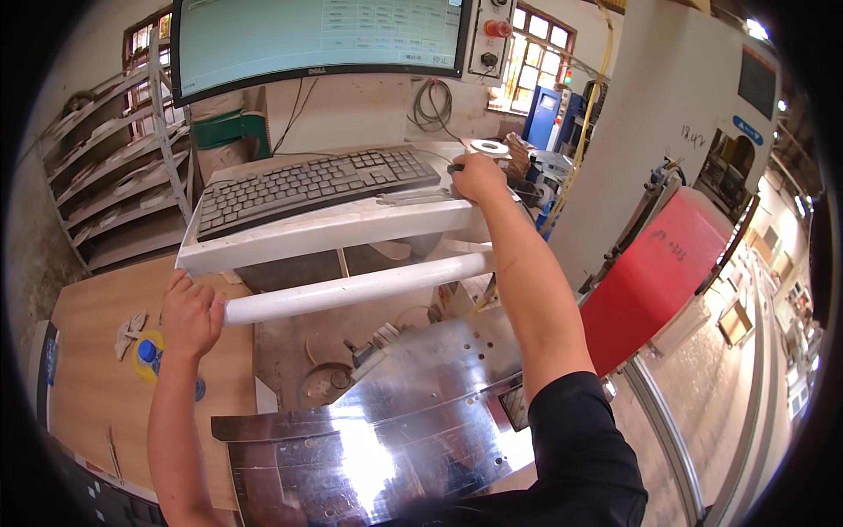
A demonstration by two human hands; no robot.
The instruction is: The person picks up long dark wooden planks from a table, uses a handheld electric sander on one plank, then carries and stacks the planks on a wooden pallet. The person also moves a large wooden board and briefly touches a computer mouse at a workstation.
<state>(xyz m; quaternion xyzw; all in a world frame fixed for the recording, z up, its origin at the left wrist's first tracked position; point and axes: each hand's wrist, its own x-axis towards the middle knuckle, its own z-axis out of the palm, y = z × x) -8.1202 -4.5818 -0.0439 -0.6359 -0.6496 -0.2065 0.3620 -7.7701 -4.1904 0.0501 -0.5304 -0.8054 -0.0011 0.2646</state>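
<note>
My left hand (pixel 191 314) is closed around the left end of a white round bar (pixel 351 287) that runs under a white keyboard tray (pixel 325 233). A dark keyboard (pixel 312 186) lies on that tray. My right hand (pixel 477 178) rests at the tray's right end with the fingers curled over a small dark object, probably a mouse, mostly hidden by the hand. My right arm in a black sleeve reaches up from the lower edge.
A large monitor (pixel 316 39) hangs above the tray, with a button panel (pixel 492 35) beside it. A shiny metal plate (pixel 395 430) sits below. Wooden board (pixel 97 369) at left with a yellow and blue object (pixel 149 354). Red panel (pixel 654 277) and grey machine housing at right. Metal shelves (pixel 114 167) far left.
</note>
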